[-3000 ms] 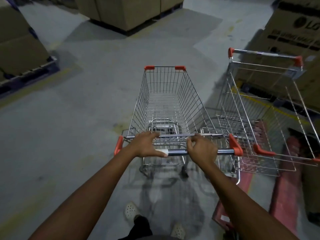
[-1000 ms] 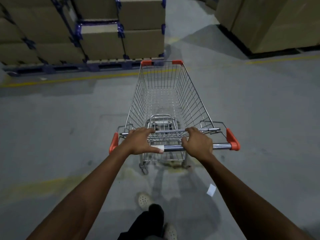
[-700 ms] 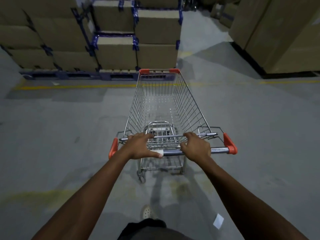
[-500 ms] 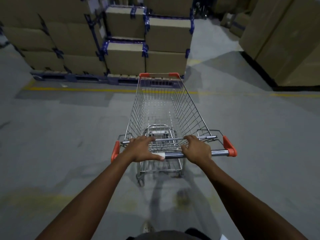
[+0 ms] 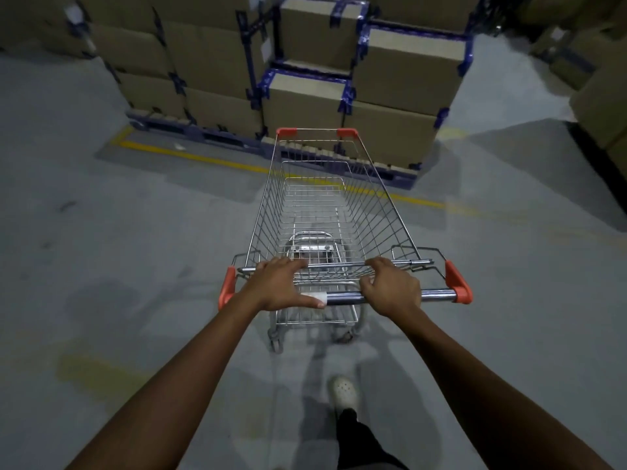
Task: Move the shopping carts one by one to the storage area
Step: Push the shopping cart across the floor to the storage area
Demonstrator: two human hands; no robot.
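Pushing the empty shopping cart (image 5: 325, 212) by its handle bar (image 5: 342, 295).
The left hand (image 5: 281, 286) and the right hand (image 5: 393, 288) curl their fingers around it; the stiff wire frame should roll lightly.

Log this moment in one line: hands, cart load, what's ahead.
left hand: grips handle bar | right hand: grips handle bar | shopping cart: empty | ahead: stacked cardboard boxes behind yellow floor line

Polished chrome gleams on the handle bar (image 5: 342, 295) between the gripping left hand (image 5: 278, 283) and right hand (image 5: 390, 288). Beyond them, the shopping cart (image 5: 332, 215) is shiny steel wire, with smooth orange plastic caps (image 5: 458, 283) outboard, matt cardboard boxes (image 5: 400, 72) ahead and a dull, scuffed concrete floor (image 5: 135, 232) beneath.
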